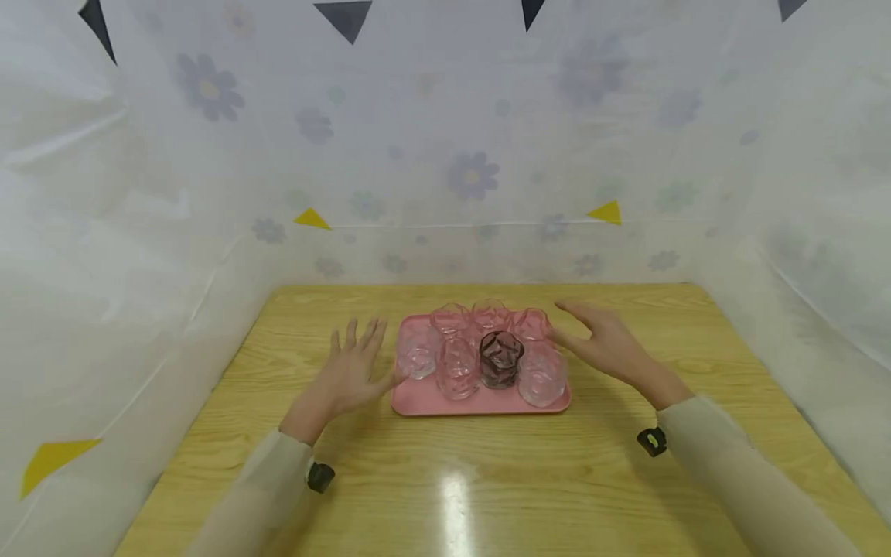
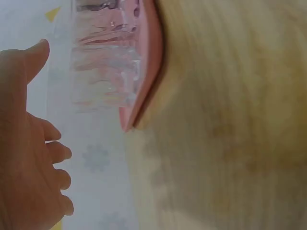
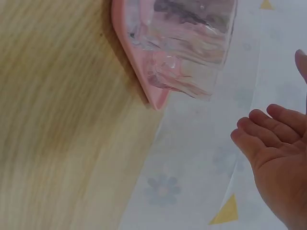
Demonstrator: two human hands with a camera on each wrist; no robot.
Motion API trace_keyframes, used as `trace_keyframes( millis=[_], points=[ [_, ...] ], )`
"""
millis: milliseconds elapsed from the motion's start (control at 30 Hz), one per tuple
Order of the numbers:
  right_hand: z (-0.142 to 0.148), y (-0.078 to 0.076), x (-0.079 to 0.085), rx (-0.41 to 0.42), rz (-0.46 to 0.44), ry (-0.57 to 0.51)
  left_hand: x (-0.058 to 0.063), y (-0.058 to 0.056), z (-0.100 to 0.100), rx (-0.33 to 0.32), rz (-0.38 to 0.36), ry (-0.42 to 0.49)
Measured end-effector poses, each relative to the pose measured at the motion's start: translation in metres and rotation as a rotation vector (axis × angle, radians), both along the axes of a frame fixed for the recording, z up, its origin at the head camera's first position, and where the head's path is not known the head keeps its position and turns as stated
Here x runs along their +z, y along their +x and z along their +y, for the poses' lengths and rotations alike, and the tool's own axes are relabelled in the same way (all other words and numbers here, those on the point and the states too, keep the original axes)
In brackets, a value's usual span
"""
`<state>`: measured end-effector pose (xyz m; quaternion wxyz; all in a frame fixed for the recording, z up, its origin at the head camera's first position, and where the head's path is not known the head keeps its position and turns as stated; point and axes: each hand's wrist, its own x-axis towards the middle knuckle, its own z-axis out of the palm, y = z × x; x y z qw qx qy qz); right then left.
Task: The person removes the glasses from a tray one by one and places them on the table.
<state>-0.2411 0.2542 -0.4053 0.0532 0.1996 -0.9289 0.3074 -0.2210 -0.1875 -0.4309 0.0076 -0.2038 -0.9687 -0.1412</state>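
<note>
A pink tray [image 1: 438, 402] lies on the table, bearing several clear glasses and one dark grey glass [image 1: 500, 360]. Clear glasses stand at its front left [image 1: 457, 370], front right [image 1: 542, 375] and left end [image 1: 418, 352]; pink-looking ones [image 1: 490, 316] are in the back row. My left hand [image 1: 351, 375] is just left of the tray, fingers spread, thumb toward its edge. To the right of the tray hovers my right hand [image 1: 607, 342], its fingers extended and thumb near the right-hand glasses. Both wrist views show the palms holding nothing, with the tray's corner beside them.
The wooden table [image 1: 390, 480] reaches back to a white flowered curtain [image 1: 431, 155], which also hangs at both sides. Yellow and dark triangles mark the curtain. A small black device [image 1: 320, 477] sits at the left wrist, another [image 1: 652, 442] at the right.
</note>
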Motion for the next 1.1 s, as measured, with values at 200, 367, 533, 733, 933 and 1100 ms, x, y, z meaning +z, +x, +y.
trace_keyframes(
  millis=[200,367,533,733,933,1100],
  points=[
    [0.010,0.012,-0.022,-0.056,-0.037,-0.176,-0.018,0.008,-0.005,0.010,-0.023,0.011],
    [0.015,0.017,-0.037,-0.105,-0.109,-0.223,-0.032,0.012,-0.005,0.008,-0.055,0.018],
    [0.015,0.021,-0.050,-0.083,-0.188,-0.264,-0.044,0.015,-0.002,-0.003,-0.094,0.010],
    [0.011,0.027,-0.059,-0.024,-0.214,-0.315,-0.047,0.019,0.002,-0.010,-0.128,-0.005],
    [0.009,0.029,-0.063,0.007,-0.218,-0.320,-0.050,0.021,0.005,-0.007,-0.172,0.017],
    [0.009,0.030,-0.068,0.017,-0.231,-0.319,-0.050,0.021,0.007,-0.008,-0.210,0.031]
  ],
)
